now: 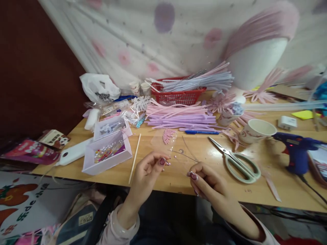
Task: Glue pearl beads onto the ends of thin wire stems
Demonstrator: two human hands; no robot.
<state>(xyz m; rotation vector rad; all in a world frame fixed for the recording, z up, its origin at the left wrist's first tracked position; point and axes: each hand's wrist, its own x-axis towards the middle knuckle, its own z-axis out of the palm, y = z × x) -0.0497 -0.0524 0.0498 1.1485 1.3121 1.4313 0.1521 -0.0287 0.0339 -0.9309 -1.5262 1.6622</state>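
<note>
Left grip [147, 173] pinched, contents unclear

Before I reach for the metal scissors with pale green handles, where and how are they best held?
Probably by the pale green handle loops, coming from the near right with your right hand: the scissors lie flat, loops toward you, metal blades pointing away and left.

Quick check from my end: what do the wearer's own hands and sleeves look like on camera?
The left hand and right hand are both bare, without gloves. Their thumbnails wear dark, glossy reddish polish. The left sleeve is pale pink; the right sleeve looks similarly pale.
</note>
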